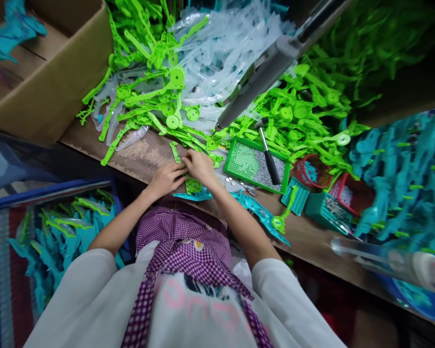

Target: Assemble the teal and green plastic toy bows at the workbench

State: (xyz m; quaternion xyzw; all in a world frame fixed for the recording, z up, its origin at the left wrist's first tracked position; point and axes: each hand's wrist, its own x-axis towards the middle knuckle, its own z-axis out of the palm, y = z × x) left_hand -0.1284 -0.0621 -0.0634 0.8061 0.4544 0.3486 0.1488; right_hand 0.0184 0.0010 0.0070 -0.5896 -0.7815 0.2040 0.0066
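Observation:
My left hand [167, 179] and my right hand [200, 166] meet at the front of the bench, fingertips together over a bright green plastic part [193, 185]. Its narrow arm sticks out above my fingers and its round end shows below them. Both hands are closed on the part; the exact grip is hidden by the fingers. Just under the hands lies a teal plastic piece [195, 195]. Farther right, another teal piece [261, 215] rests along the bench edge, with a green part [284, 215] beside it.
Green and clear parts are heaped behind my hands. A grey electric screwdriver [259, 82] hangs above them. A hammer [270, 157] lies on a green tray [235, 171] of small metal pieces. A cardboard box [58, 82] stands left; a crate [58, 191] holds teal parts below.

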